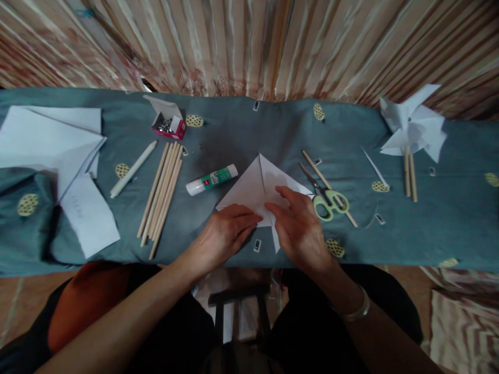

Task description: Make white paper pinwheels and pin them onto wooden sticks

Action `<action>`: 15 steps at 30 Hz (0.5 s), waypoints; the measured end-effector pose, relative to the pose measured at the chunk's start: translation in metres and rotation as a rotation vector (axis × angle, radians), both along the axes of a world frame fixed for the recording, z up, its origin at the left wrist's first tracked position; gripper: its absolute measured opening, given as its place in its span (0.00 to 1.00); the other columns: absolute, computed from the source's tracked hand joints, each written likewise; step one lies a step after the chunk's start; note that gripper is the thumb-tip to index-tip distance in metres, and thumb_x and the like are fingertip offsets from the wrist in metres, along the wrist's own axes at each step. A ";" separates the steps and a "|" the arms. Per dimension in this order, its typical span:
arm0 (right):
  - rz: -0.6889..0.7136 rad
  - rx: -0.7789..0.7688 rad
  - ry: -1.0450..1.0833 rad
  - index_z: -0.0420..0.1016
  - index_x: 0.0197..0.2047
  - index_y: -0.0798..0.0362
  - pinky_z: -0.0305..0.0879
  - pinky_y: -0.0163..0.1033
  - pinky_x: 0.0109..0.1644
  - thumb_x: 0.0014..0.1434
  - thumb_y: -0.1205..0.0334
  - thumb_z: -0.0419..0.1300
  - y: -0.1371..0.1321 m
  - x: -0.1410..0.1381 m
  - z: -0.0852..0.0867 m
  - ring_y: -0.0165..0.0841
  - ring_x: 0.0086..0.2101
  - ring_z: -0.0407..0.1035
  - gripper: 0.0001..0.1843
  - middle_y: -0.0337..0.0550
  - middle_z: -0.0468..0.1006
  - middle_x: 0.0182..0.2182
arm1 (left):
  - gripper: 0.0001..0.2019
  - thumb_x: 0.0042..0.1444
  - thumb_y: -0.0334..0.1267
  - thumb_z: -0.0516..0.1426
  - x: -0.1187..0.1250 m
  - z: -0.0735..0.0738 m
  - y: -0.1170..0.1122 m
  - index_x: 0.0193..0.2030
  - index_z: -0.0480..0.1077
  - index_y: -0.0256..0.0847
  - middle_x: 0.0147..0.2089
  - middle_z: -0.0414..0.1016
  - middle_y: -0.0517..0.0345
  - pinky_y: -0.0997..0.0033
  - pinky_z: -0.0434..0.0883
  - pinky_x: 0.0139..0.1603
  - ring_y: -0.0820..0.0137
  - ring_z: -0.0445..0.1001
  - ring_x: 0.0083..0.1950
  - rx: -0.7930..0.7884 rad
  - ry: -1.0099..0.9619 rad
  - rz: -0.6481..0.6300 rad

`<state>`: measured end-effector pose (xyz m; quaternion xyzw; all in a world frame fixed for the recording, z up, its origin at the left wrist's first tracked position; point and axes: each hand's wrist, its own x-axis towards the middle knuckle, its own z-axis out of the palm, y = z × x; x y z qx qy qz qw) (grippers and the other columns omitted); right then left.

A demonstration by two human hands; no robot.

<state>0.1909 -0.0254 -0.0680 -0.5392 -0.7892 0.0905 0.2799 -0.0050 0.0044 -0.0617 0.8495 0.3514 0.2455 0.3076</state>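
Note:
A sheet of white paper (247,189), cut with slits toward its centre, lies on the cloth in front of me with one corner pointing away. My left hand (224,228) is closed on its near left edge, fingertips pinched together by the middle. Over the right part of the sheet is my right hand (302,228), thumb and index finger apart, partly covering it. A narrow flap of paper hangs toward me between the hands. Just left of the sheet lies a glue stick (212,179). Green-handled scissors (325,201) rest beside my right hand, across a wooden stick (348,215).
Several wooden sticks (161,195), a white pen-like rod (134,169) and an open box of metal pins (171,124) lie to the left. Farther left are paper sheets (39,137). Paper pinwheels (413,124) on sticks and a thin white strip (375,167) lie to the right.

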 end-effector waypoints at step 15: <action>-0.006 0.010 -0.053 0.73 0.50 0.52 0.65 0.56 0.58 0.63 0.73 0.47 -0.001 -0.007 -0.013 0.47 0.59 0.59 0.18 0.53 0.65 0.60 | 0.10 0.63 0.32 0.54 0.002 -0.005 -0.007 0.48 0.74 0.34 0.47 0.75 0.46 0.65 0.77 0.45 0.66 0.76 0.46 0.113 0.063 0.041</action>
